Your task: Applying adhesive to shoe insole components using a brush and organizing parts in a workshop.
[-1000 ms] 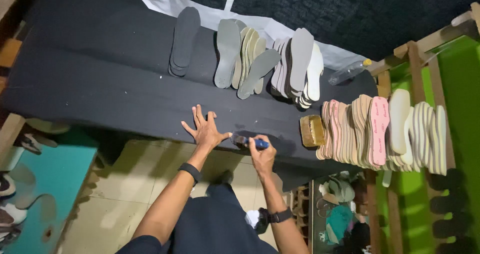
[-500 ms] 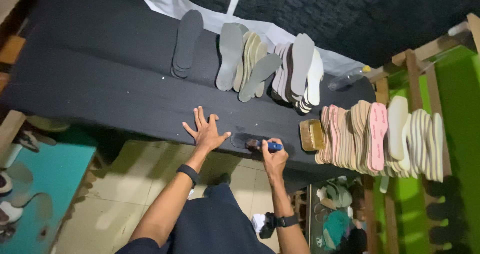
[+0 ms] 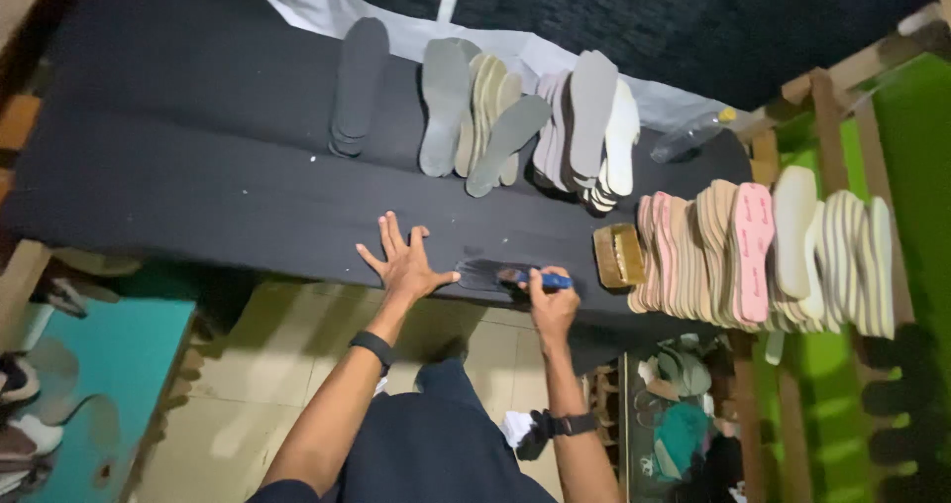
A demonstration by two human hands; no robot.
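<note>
- A long dark worktable [image 3: 198, 166], covered in matte black sheet material, runs across the view from the head camera; pale tiled floor [image 3: 248, 384] shows below its near edge.
- The left hand [image 3: 404, 263] lies flat on the black sheet, fingers spread wide and gripping nothing; a black wristband [image 3: 373, 346] sits on that arm.
- The right hand [image 3: 553, 303] is closed around a blue-handled brush [image 3: 535, 280], held at the table's near edge just right of the left hand; its head rests on a shiny wet-looking patch [image 3: 483, 271] on the sheet.
- Whether the bristles carry glue or paint cannot be made out.
- A dark grey insole stack [image 3: 357, 87] lies at the far side, beside fanned grey and beige insoles [image 3: 475, 116] and a grey and white pile [image 3: 594, 126].
- A wooden-backed scrubbing brush [image 3: 618, 255] sits just right of the working hand, touching a long row of pink, tan and cream soles [image 3: 753, 250] standing on edge.
- A clear plastic bottle [image 3: 693, 134] lies on its side near white sheeting [image 3: 327, 7] at the table's back.
- A wooden frame [image 3: 827, 107] and a bright green surface [image 3: 911, 166] fill the right side; a teal mat [image 3: 99, 394] with shoes is cut off at the lower left.
- The shelf under the table holds footwear too dim to identify.
</note>
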